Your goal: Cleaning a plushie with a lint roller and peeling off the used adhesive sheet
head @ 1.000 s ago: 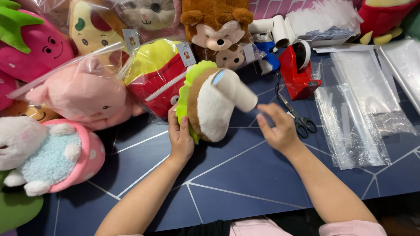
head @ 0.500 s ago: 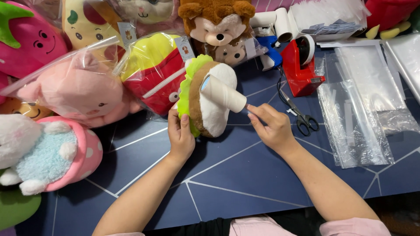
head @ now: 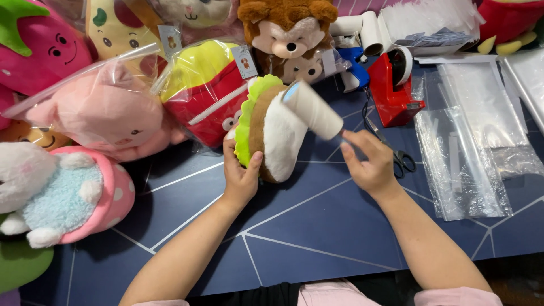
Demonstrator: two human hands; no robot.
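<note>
My left hand [head: 241,178] grips the burger plush [head: 266,127] at frame centre above the counter [head: 317,238]; my right hand [head: 368,164], clenched on the lint roller [head: 314,110], has tilted it flatter onto the bun.

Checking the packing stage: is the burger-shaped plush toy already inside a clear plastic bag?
No, the burger-shaped plush toy is bare in the left hand, with no bag around it.
</note>
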